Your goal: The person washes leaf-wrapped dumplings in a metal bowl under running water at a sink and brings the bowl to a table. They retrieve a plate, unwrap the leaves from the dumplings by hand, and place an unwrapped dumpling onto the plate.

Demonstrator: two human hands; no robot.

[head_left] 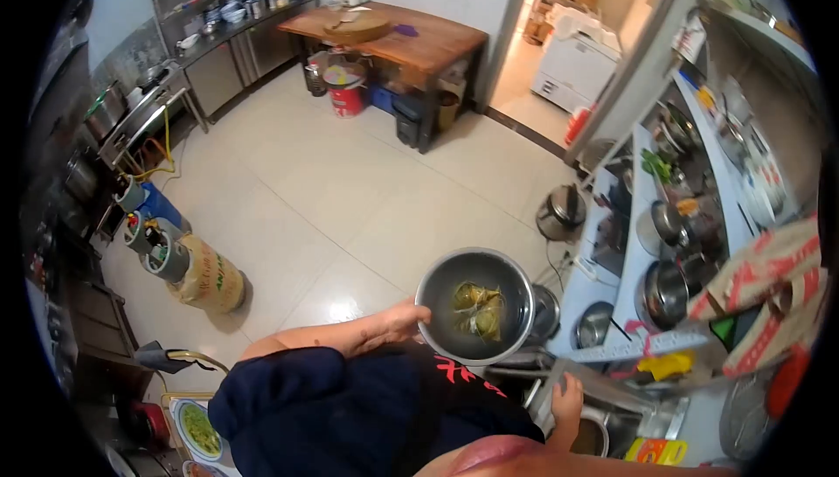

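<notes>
My left hand (404, 321) grips the near-left rim of a round metal bowl (426, 279), its fingers closed over the edge. Inside the bowl lie a few leaf-wrapped bundles (478, 309) tied with string, like zongzi, in what looks like water. My right hand (566, 400) is lower down at the metal sink (616, 387), fingers stretched out and holding nothing that I can see. Just below it stands a round pot (593, 436) with liquid inside, partly hidden by my forearm.
Shelves (642, 241) with pots and pans line the right side, a rice cooker (561, 212) on the floor beside them. Gas cylinders (166, 254) stand at left. Across the tiled floor is a wooden table (437, 38). A plate of green food (200, 429) sits lower left.
</notes>
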